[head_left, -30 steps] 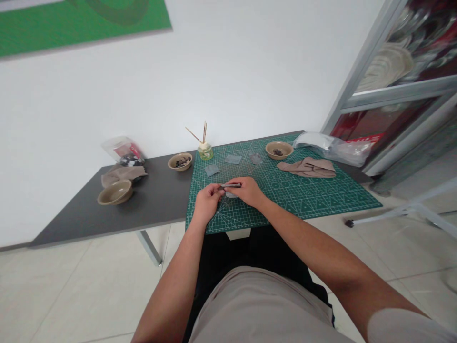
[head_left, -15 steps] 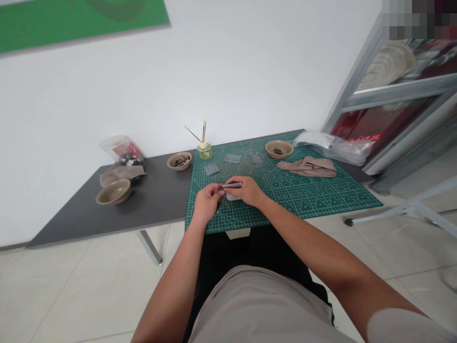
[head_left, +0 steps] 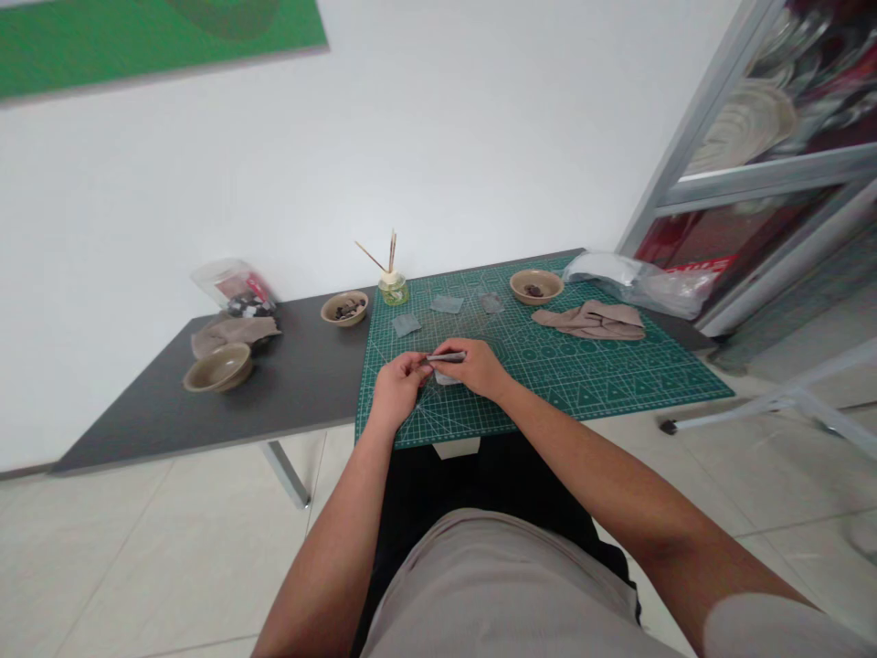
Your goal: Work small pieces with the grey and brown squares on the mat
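Head view: left hand (head_left: 399,388) and right hand (head_left: 476,368) together over the cutting mat (head_left: 568,402).
You clamp a slim grey tool (head_left: 447,357) in your right hand; your left fingertips (head_left: 415,363) meet its left end, but you can't tell whether they grip it. A pale grey square (head_left: 445,377) sits just under the tool, between your hands. Three more squares (head_left: 447,304) lie ahead on the mat, with a bowl (head_left: 536,287) and a cloth (head_left: 589,321) to the right. A jar of sticks (head_left: 394,290) stands at the mat's far corner. Left on the dark table (head_left: 137,425) are a bowl (head_left: 343,308), a second bowl (head_left: 217,367) and a crumpled cloth (head_left: 233,335).
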Motion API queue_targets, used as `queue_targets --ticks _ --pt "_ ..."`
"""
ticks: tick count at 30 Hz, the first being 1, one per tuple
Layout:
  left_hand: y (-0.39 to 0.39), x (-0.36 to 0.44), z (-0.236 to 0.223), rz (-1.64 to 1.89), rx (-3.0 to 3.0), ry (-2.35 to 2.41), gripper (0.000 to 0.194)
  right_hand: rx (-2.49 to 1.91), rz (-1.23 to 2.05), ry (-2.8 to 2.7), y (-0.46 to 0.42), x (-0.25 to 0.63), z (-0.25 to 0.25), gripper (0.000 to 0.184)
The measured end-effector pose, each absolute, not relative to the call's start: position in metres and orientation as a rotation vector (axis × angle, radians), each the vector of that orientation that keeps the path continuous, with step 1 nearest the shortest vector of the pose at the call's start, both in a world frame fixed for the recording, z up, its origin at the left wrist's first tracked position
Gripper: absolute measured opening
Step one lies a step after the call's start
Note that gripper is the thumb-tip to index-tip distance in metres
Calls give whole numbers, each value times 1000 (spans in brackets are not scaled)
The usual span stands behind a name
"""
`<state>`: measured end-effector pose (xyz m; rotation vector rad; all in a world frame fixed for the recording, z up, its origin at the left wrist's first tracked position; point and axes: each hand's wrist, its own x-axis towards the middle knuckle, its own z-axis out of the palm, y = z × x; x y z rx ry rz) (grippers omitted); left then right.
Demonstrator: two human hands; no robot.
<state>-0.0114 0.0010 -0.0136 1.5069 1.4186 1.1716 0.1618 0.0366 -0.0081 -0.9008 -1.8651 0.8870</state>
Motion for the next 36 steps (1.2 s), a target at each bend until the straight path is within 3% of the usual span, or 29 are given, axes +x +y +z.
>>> queue_targets --ticks 24,36 --pt "-2 -11 -7 1151 1574 1444 12 -834 784 -1926 32 162 -6 8" --pt "-2 -10 -7 1143 1569 1445 17 -847 755 -1918 31 161 -6 6"
